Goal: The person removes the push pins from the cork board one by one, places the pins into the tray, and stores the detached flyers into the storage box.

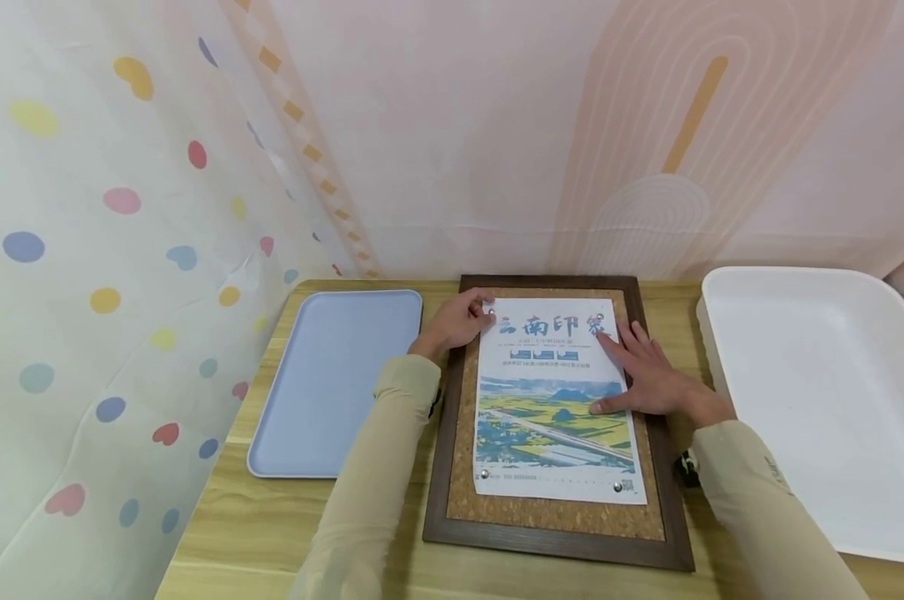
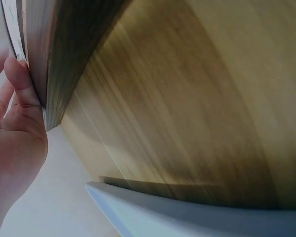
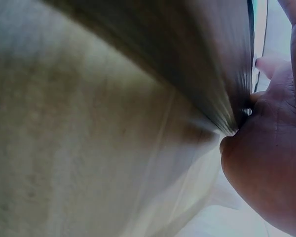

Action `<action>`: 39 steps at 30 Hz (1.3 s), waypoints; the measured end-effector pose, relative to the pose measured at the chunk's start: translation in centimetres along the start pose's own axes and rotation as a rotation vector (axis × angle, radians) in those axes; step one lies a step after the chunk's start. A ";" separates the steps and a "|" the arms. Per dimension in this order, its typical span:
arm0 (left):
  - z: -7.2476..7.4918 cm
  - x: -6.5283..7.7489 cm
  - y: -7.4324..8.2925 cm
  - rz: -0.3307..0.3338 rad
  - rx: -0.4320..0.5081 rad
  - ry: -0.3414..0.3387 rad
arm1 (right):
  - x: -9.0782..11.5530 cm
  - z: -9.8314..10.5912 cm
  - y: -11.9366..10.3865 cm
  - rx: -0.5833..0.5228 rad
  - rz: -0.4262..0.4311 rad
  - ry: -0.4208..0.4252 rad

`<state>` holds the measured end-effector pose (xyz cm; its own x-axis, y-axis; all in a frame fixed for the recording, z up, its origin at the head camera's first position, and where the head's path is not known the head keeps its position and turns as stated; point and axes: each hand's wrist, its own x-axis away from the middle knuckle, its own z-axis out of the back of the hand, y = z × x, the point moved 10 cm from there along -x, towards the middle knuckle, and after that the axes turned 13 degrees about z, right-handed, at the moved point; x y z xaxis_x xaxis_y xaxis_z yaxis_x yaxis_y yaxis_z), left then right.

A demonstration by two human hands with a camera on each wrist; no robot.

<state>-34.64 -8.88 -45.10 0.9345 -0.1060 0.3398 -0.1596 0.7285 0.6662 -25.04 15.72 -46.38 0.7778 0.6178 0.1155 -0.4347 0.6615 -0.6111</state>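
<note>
Head view: right of centre, low in the frame, a printed poster [image 1: 556, 425] lies on a framed corkboard [image 1: 552, 517] on the desk [image 1: 227, 533]. The left hand [image 1: 455, 321] pinches the silver pushpin [image 1: 491, 312] at its upper-left corner; the right hand [image 1: 650, 379], fingers spread, rests on its right side, gripping nothing. A blue tray [image 1: 335, 383] lies left of centre. Left-wrist view: left hand, left edge. Right-wrist view: right hand, right edge, beside the board's frame [image 3: 207, 64].

White tray [image 1: 819, 392] cropped (right edge)
</note>
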 end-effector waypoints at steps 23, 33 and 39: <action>0.2 0.5 1.2 -0.021 -0.022 0.046 | 0.4 0.4 -0.1 0.024 0.011 -0.021; 0.1 0.0 1.3 -0.001 -0.042 0.072 | 0.4 0.6 0.1 0.011 0.011 -0.032; 0.0 0.3 1.3 0.002 -0.048 0.073 | 0.4 0.4 0.2 0.006 0.008 -0.032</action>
<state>-34.58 -7.95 -44.18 0.9552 -0.0565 0.2904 -0.1472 0.7607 0.6322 -24.94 16.26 -46.13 0.7591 0.6367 0.1357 -0.4437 0.6585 -0.6079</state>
